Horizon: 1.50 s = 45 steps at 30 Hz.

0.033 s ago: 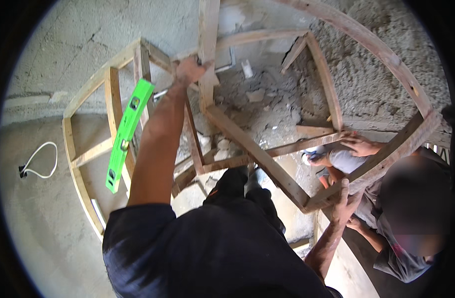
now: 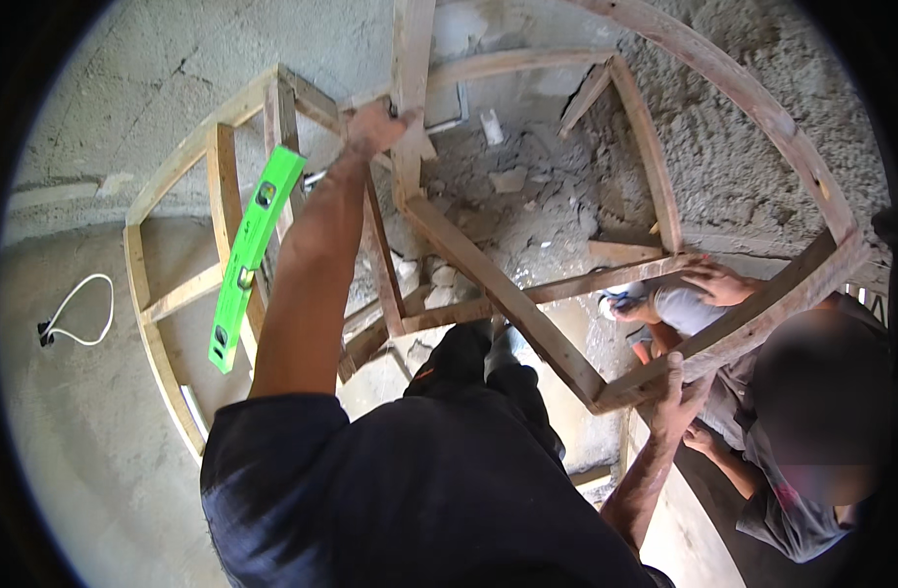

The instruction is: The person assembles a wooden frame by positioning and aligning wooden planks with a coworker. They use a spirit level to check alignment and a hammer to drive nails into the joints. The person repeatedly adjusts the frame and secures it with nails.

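My left hand (image 2: 375, 127) is closed around the upright part of a large wooden frame (image 2: 512, 294) of nailed timber strips. Its fingers are partly hidden by the wood. At the frame's lower right corner, my right hand (image 2: 676, 400) grips the beam from below, thumb up along its side. The frame tilts in front of me, with a curved strip (image 2: 743, 78) along its far right side. Beside my left forearm, a green spirit level (image 2: 258, 260) rests against another wooden frame (image 2: 135, 260) on the left.
A co-worker (image 2: 811, 392) crouches at the right, one hand (image 2: 718, 282) at a further wooden frame (image 2: 655, 167) standing behind mine. Rubble (image 2: 508, 181) lies by the rough wall (image 2: 782, 118). A white cable loop (image 2: 111, 304) is at the far left.
The lower right corner of the frame I hold has shifted very slightly up and left, my right hand with it. Both hands keep their grip.
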Tool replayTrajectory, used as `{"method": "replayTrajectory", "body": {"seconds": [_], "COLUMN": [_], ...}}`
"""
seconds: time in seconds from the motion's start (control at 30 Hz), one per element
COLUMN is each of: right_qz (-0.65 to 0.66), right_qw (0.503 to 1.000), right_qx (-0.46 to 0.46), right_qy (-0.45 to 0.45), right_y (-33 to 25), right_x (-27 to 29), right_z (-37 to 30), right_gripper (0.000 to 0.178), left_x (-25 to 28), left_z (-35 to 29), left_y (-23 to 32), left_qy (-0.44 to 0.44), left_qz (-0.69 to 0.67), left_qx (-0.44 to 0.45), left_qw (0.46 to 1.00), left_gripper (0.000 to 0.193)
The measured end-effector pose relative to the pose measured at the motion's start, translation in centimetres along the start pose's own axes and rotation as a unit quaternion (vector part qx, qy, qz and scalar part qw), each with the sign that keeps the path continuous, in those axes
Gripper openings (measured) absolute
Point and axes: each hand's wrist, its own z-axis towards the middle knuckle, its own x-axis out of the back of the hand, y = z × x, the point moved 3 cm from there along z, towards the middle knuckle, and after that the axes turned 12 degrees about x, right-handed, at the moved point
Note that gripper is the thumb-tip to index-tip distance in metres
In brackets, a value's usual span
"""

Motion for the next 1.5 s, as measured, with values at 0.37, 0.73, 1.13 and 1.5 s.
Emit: {"method": "replayTrajectory", "body": {"seconds": [0.37, 0.73, 1.13, 1.5], "right_qz": [0.018, 0.255, 0.315, 0.247], "right_qw": [0.986, 0.874, 0.823, 0.922], "right_qx": [-0.142, -0.411, -0.471, -0.297], "right_qy": [-0.082, -0.049, -0.037, 0.007], "right_y": [6.9, 10.2, 12.5, 16.8], "right_x": [-3.6, -14.1, -19.2, -11.7], "right_z": [-10.1, -18.9, -17.9, -11.3], "right_gripper": [0.051, 0.043, 0.049, 0.035], "left_x": [3.2, -1.4, -8.9, -4.9], "left_z": [2.8, 4.4, 7.7, 5.9], "left_y": [5.2, 11.7, 15.1, 9.8], "left_qy": [-0.019, 0.004, -0.046, -0.067], "left_qz": [0.129, 0.183, 0.16, 0.099], "left_qx": [-0.052, -0.045, 0.025, 0.037], "left_qw": [0.99, 0.982, 0.986, 0.992], "left_gripper": [0.069, 0.05, 0.04, 0.058]}}
